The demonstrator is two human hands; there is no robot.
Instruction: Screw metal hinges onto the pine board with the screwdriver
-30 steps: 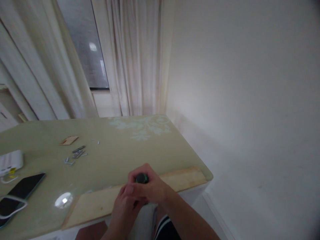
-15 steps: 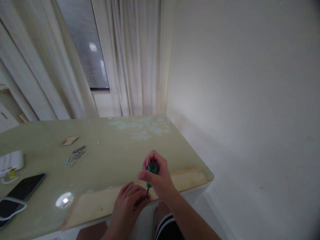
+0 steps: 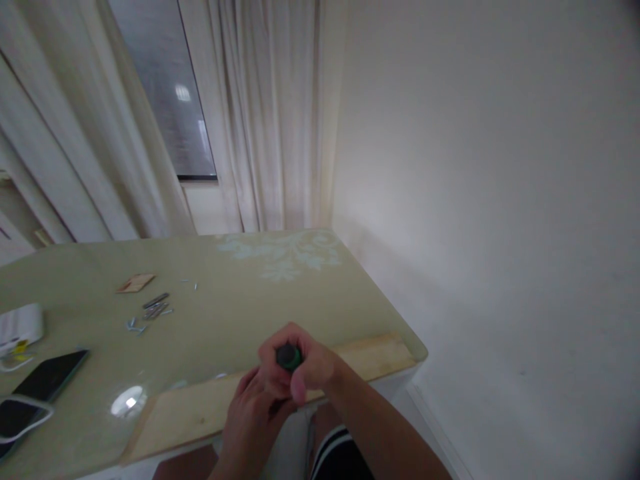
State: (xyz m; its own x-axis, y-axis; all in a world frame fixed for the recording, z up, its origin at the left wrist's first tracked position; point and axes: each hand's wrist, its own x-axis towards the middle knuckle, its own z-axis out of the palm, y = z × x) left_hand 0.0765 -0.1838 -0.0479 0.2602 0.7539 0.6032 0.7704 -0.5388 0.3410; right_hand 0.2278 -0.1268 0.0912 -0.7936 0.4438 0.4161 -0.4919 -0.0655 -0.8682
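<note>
My right hand [image 3: 299,363] is wrapped round a screwdriver [image 3: 289,357] with a green and black handle. The handle points up toward me, and its shaft and tip are hidden beneath the hand. Close against it, my left hand [image 3: 254,407] rests at the front edge of a long pale wooden board [image 3: 190,412], thumb and fingers drawn together. What lies between those fingers is too hidden to make out. The board lies flat along the near edge of the table [image 3: 230,320].
Several screws [image 3: 135,325] and metal pieces [image 3: 156,307] lie on the table, with a small wooden piece [image 3: 137,283] behind them. At left are a dark phone [image 3: 50,377], a white cable [image 3: 30,400] and a white device [image 3: 21,327]. A wall [image 3: 475,233] stands at right.
My right hand has come down and left with the screwdriver, up against my left hand. The handle now points more toward me, and the shaft has gone out of sight.
</note>
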